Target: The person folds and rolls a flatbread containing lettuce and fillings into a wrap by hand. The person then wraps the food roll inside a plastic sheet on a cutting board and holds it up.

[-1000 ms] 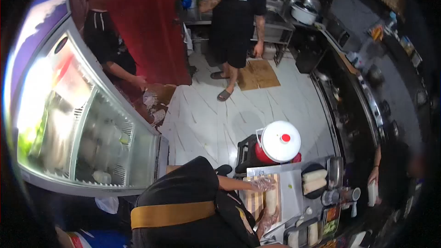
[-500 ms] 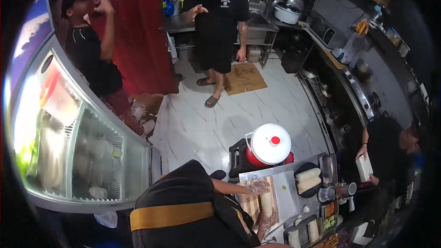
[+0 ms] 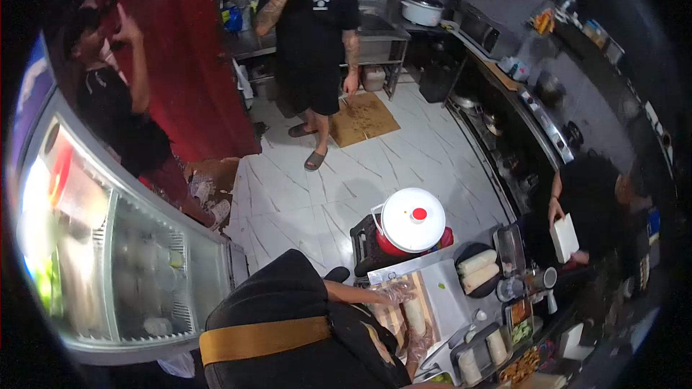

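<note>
A pale rolled wrap (image 3: 414, 315) lies on a striped wooden cutting board (image 3: 390, 317). My left hand (image 3: 397, 291), in a clear plastic glove, has its fingers closed about the far end of the wrap. At its near end my right hand (image 3: 419, 346), gloved the same way, grips it. Beside the board is a metal tray (image 3: 448, 302) with a small green scrap on it. More rolled wraps (image 3: 478, 271) rest on a round black plate to the right. Further wraps (image 3: 470, 366) lie in trays at the near right.
A red and white drink cooler (image 3: 412, 220) stands on a black stool beyond the counter. Food containers (image 3: 519, 320) line the right side. One co-worker (image 3: 591, 209) holds a white box; two other people stand farther back. A glass-door fridge (image 3: 144, 266) is at left.
The view has shifted, so most of the room appears farther left. The standing co-worker has raised a hand to their face. My hands stay at the wrap.
</note>
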`<act>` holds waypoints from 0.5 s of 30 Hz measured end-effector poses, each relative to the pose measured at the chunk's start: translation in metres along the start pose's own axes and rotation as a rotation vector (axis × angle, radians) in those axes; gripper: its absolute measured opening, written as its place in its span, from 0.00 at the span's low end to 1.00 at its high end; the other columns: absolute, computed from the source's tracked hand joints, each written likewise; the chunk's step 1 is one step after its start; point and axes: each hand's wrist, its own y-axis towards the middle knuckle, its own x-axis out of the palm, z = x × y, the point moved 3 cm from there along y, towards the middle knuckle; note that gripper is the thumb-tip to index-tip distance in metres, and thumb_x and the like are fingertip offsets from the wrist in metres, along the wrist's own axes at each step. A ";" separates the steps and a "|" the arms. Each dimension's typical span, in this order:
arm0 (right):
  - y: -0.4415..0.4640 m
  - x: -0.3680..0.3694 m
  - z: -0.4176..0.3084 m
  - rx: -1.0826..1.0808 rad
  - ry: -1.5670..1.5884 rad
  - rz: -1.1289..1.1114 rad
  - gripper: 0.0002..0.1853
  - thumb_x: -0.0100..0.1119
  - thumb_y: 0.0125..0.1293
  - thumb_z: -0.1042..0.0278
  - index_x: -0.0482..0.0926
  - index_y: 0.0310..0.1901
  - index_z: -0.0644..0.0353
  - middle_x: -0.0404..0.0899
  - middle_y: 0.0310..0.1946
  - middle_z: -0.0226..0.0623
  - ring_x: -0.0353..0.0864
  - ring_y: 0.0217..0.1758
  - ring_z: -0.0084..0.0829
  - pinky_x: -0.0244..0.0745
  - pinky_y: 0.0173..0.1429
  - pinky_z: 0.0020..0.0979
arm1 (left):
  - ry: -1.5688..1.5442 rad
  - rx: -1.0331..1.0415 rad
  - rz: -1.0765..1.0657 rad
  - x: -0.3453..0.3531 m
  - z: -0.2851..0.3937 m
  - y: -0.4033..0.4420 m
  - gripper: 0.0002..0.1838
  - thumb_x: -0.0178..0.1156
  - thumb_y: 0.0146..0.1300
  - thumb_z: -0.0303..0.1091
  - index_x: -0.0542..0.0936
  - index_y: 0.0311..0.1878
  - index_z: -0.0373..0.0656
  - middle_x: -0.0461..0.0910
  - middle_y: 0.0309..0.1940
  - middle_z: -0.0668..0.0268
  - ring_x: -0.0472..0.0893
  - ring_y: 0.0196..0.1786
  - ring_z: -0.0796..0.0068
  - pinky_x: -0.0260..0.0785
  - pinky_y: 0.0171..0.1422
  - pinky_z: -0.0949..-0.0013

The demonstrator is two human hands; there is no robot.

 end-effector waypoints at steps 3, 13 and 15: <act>-0.009 -0.014 -0.027 0.079 0.196 -0.009 0.30 0.70 0.57 0.63 0.75 0.61 0.66 0.82 0.48 0.52 0.81 0.49 0.48 0.75 0.56 0.44 | 0.054 0.017 0.000 0.002 -0.002 -0.008 0.22 0.60 0.70 0.50 0.77 0.55 0.43 0.79 0.44 0.58 0.76 0.45 0.63 0.67 0.52 0.60; -0.021 -0.006 0.006 0.340 -0.081 -0.146 0.40 0.65 0.63 0.43 0.64 0.73 0.47 0.62 0.73 0.46 0.60 0.75 0.51 0.51 0.79 0.54 | 0.504 0.204 -0.028 -0.022 0.007 0.015 0.19 0.63 0.68 0.50 0.81 0.49 0.43 0.80 0.34 0.58 0.77 0.34 0.62 0.70 0.39 0.57; -0.025 -0.003 0.005 0.336 0.017 -0.099 0.41 0.62 0.63 0.36 0.64 0.74 0.45 0.58 0.76 0.45 0.55 0.79 0.51 0.46 0.83 0.54 | 0.535 0.226 -0.082 -0.017 0.014 0.024 0.19 0.63 0.68 0.50 0.82 0.47 0.43 0.80 0.32 0.58 0.77 0.32 0.62 0.70 0.36 0.57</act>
